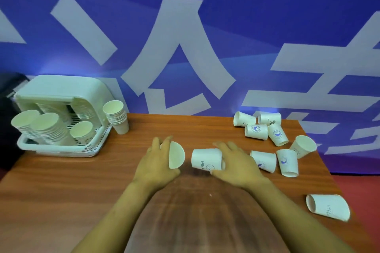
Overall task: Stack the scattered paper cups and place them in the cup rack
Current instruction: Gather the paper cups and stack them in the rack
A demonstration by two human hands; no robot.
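Wooden table (61, 201), lower frame: left hand (157, 163) curls around one paper cup (176, 155); right hand (236, 164) grips a sideways cup (205, 159). Scattered cups (265, 131) lie centre right. Cup rack (59, 115) stands far left, before a blue banner (185, 26).

A blue banner (226, 26) with large pale characters fills the wall beyond the fingers. Under them lies a wood-grain table (61, 201), its far edge meeting the banner. A strip of red floor (357, 187) shows to their right, and something dark (8, 108) sits far left.
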